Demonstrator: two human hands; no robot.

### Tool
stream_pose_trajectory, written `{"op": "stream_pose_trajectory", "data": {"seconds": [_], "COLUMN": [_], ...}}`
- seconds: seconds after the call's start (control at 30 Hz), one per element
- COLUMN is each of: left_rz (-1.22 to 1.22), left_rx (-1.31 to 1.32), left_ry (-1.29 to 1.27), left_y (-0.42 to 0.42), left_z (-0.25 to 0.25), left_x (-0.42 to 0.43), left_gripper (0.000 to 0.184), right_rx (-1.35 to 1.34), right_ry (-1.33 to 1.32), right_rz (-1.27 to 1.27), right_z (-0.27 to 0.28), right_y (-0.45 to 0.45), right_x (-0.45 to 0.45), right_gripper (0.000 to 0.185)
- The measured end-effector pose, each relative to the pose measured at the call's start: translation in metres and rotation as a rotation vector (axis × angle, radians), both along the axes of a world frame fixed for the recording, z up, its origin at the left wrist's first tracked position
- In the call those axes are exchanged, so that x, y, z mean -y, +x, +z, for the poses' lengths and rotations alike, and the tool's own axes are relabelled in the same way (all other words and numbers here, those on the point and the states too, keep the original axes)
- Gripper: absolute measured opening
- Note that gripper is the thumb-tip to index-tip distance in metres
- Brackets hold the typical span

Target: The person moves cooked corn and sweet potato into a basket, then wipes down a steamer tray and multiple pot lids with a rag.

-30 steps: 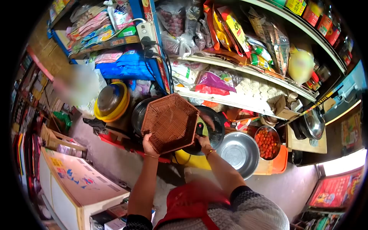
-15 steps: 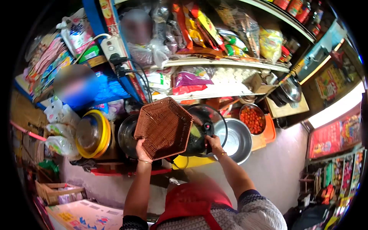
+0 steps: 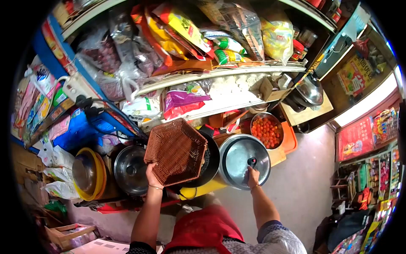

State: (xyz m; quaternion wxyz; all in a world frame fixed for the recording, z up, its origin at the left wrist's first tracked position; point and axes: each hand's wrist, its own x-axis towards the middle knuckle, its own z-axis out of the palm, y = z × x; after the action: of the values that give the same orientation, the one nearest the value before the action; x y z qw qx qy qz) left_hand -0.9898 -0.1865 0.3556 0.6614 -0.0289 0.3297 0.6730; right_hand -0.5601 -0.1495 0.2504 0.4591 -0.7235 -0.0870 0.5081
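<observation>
My left hand grips the near left rim of a brown woven basket, whose inside shows nothing in it. The basket is tilted toward me and partly covers a black wok. With closed fingers, my right hand has the black knob of a glass lid. That lid is over a steel basin, inside its rim; whether it rests on the bottom I cannot tell.
A steel bowl of cut tomatoes stands behind the basin, beside an orange tray. On the left are a lidded pan and yellow basins. Above, a shelf holds packaged food, and a power strip hangs at left.
My right hand has carried the glass lid rightward from above the wok to the steel basin, uncovering the wok. The basket stays in my left hand. The view has shifted.
</observation>
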Motion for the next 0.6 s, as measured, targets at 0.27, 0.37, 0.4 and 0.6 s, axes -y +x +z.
{"op": "stream_pose_trajectory", "data": {"seconds": [0.27, 0.37, 0.4, 0.6], "left_rz": [0.07, 0.089, 0.083, 0.111], "left_rx": [-0.049, -0.081, -0.073, -0.094], "left_ry": [-0.029, -0.035, -0.016, 0.047], "left_y": [0.007, 0.009, 0.008, 0.007], "left_z": [-0.026, -0.026, -0.031, -0.025], "left_x": [-0.021, -0.021, -0.02, -0.015], "left_gripper": [0.042, 0.043, 0.043, 0.047], "right_rx": [0.059, 0.026, 0.021, 0.745], "right_ry": [-0.078, -0.023, -0.038, -0.158], "right_rz": [0.011, -0.014, -0.021, 0.551], "right_z": [-0.066, -0.086, -0.083, -0.114], "right_y": [-0.007, 0.001, 0.0, 0.019], "right_x": [-0.014, -0.014, -0.017, -0.019], "right_gripper": [0.017, 0.019, 0.019, 0.026]}}
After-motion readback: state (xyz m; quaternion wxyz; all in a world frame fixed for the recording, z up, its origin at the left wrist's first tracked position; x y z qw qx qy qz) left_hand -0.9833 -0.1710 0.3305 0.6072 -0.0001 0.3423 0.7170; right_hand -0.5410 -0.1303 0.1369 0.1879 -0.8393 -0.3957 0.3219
